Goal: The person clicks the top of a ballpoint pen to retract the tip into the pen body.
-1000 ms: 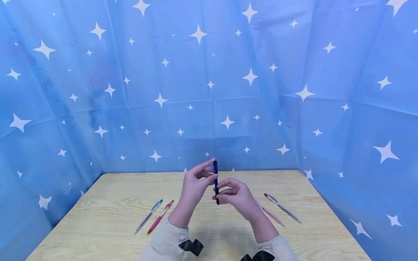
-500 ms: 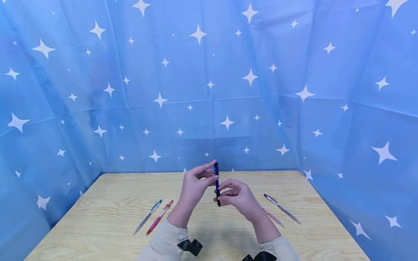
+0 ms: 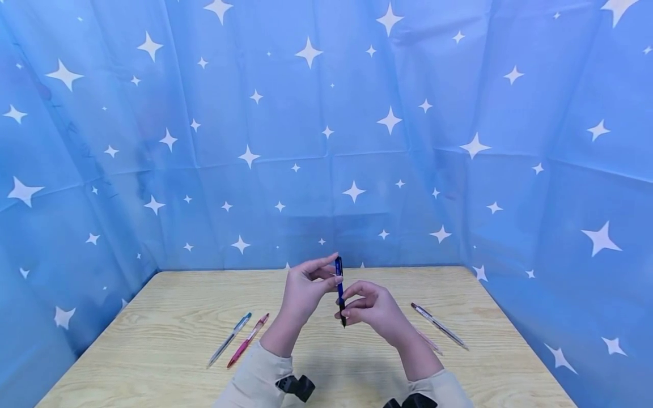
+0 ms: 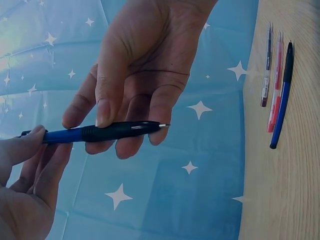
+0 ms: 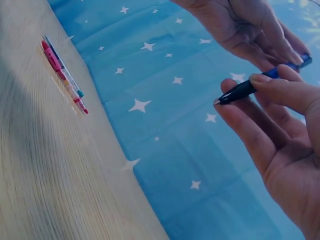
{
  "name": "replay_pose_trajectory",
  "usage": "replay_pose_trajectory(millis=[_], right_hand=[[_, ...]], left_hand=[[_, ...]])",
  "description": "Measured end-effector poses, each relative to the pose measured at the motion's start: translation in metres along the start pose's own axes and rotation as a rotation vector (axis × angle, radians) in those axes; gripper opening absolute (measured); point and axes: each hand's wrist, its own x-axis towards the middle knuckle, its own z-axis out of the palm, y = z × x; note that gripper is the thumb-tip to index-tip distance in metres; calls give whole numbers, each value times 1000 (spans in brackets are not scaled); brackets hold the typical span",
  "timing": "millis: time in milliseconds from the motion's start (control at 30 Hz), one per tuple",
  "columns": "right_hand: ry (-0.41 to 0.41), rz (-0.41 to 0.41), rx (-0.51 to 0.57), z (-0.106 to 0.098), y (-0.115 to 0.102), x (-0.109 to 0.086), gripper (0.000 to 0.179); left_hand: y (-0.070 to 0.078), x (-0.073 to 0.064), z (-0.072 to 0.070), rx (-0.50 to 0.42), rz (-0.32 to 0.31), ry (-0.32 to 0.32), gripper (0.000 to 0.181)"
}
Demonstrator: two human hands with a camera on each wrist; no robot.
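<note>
A blue pen [image 3: 340, 290] with a black grip is held upright over the table, its metal point facing down. At its upper end, my left hand [image 3: 305, 290] pinches the barrel between thumb and fingers. My right hand [image 3: 374, 313] holds the black grip lower down, with the thumb on one side and fingers behind. In the left wrist view the metal point of the pen [image 4: 110, 131] sticks out beside the right fingertips. The right wrist view has the pen [image 5: 245, 90] spanning both hands.
Left on the wooden table [image 3: 183, 306] lie a teal-topped clear pen [image 3: 229, 340] and a pink pen [image 3: 248, 340]. Rightward are a dark-topped clear pen [image 3: 440, 326], a red-and-clear pen [image 4: 277, 82] and another blue pen [image 4: 285, 100]. A starry blue curtain [image 3: 326, 141] stands behind.
Both hands have sunk slightly and drifted a little right with the pen between them. Their holds look the same, and the pens on the table have not been moved.
</note>
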Motion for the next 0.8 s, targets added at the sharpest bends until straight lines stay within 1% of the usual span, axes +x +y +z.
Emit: replay_pose_trajectory(millis=[200,400,667,800], right_hand=[[-15,16,-11,-4,-3,-2,26],[-10,42,-28,-11,-7,-4,24],[-8,110,-51,-19,-8,-14,26],[-12,133,-73,-25,-4,-18,27]], left_hand=[[2,0,4,-12,-10,7,41],[0,3,8,-28,-19,-22,41],[-9,3,16,-83,-99,-59,51],[-15,4,18,-61,-110,-91,55]])
